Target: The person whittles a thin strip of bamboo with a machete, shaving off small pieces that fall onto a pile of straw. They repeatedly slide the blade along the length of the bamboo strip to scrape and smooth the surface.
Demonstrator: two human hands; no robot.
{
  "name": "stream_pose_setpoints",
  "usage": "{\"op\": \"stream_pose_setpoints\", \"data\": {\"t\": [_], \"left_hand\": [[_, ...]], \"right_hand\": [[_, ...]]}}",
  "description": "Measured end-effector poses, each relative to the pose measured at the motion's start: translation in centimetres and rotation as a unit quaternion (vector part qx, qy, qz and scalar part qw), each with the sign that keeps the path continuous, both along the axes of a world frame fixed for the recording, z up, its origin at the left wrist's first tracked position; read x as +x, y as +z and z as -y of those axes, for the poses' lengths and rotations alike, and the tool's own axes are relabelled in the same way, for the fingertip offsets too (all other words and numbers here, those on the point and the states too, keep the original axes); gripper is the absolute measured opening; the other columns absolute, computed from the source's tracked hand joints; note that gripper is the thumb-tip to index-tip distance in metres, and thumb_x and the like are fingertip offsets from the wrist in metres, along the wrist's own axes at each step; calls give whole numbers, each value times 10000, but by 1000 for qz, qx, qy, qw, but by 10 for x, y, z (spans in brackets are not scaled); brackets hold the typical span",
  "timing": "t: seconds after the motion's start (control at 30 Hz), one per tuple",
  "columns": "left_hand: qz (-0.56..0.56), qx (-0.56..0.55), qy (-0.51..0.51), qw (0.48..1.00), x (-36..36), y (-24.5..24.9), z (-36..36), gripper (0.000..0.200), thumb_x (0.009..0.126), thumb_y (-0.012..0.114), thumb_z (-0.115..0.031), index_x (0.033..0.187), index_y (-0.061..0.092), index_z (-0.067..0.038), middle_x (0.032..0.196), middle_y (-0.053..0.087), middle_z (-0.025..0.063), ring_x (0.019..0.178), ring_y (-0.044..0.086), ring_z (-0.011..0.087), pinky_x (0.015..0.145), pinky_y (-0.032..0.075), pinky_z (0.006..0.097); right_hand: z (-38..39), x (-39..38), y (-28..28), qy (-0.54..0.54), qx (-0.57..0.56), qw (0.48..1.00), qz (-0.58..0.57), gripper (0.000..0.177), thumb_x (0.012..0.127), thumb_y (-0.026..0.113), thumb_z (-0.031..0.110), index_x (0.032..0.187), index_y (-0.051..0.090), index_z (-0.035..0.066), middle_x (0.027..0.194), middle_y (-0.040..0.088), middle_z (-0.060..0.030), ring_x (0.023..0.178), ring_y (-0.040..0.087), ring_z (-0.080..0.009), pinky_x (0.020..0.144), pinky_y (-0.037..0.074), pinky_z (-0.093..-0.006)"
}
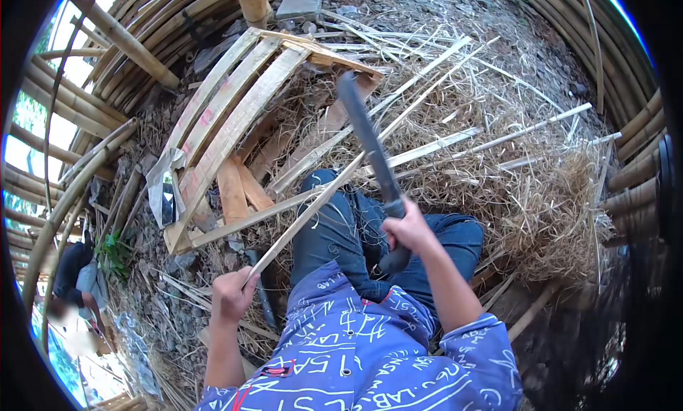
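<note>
My left hand point(231, 295) is closed around the lower end of a long, thin bamboo strip point(306, 215), which slants up and to the right across my lap. In my right hand point(413, 229) is the black handle of a machete point(368, 137). Its dark blade points up and away, overlapping the strip in this view above my knees. A second dark, long-handled tool point(263, 293) lies on the ground just right of my left hand. More split bamboo strips point(427, 151) lie beyond my legs on the shavings.
A slatted wooden crate point(228, 119) lies tilted ahead on the left. Curly bamboo shavings point(526, 219) are heaped at the right. Bamboo poles point(121, 34) edge the place, a grey block point(299, 7) sits at the back, and another person point(75, 276) is at far left.
</note>
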State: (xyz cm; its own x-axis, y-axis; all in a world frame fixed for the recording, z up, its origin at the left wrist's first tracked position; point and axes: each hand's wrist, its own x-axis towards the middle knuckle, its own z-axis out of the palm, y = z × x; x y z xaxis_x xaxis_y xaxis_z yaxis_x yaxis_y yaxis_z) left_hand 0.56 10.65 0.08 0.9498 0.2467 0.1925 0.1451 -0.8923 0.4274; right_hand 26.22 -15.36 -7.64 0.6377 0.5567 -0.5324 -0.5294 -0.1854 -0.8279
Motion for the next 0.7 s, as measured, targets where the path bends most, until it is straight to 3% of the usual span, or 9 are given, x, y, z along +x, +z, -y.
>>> {"op": "stream_pose_setpoints", "data": {"t": [0.1,0.17,0.23,0.33,0.43,0.5,0.7], "left_hand": [[-4,3,1,1000,-3,0,-3,97,791,688,-54,852,627,-10,568,526,129,486,548,291,459,413,373],[20,11,-6,1000,-4,2,-5,110,787,696,-61,861,631,-13,573,535,125,489,551,287,461,420,371],[18,9,-3,1000,-5,4,-2,129,781,705,-69,869,632,-10,577,545,123,493,554,283,461,425,371],[17,27,-20,999,-1,9,-2,146,768,715,-61,863,630,11,601,568,130,506,560,283,461,429,372],[27,17,-13,999,-2,4,-5,153,759,720,-53,864,633,15,607,573,134,509,563,288,460,431,373],[41,23,-12,999,0,8,-2,158,754,725,-50,867,636,13,610,577,137,508,565,288,458,434,372],[40,44,-27,998,-3,8,2,165,749,738,-76,857,638,-1,574,548,120,499,555,275,449,427,370]], "right_hand": [[-18,-58,28,111,-28,993,-10,660,687,623,-48,1307,418,49,602,529,-29,424,508,-111,396,438,-276],[-21,-66,27,185,52,981,-38,698,691,627,-57,1347,418,60,605,528,-20,429,502,-101,402,427,-260],[-13,-56,21,170,74,981,-51,666,695,630,-64,1323,442,50,600,524,-14,427,500,-97,397,419,-253],[-4,-40,18,87,14,994,-59,737,684,637,-59,1359,344,-15,595,521,-37,415,493,-120,387,415,-281],[-15,-58,27,47,-12,995,-91,738,690,629,-59,1367,342,5,593,520,-39,411,495,-122,384,418,-284],[-22,-81,34,176,63,980,-61,697,708,616,-63,1355,384,51,599,521,-35,414,497,-114,389,425,-280],[-15,-71,31,203,52,975,-72,654,702,620,-95,1304,400,39,602,494,-29,426,492,-116,382,424,-280]]}}
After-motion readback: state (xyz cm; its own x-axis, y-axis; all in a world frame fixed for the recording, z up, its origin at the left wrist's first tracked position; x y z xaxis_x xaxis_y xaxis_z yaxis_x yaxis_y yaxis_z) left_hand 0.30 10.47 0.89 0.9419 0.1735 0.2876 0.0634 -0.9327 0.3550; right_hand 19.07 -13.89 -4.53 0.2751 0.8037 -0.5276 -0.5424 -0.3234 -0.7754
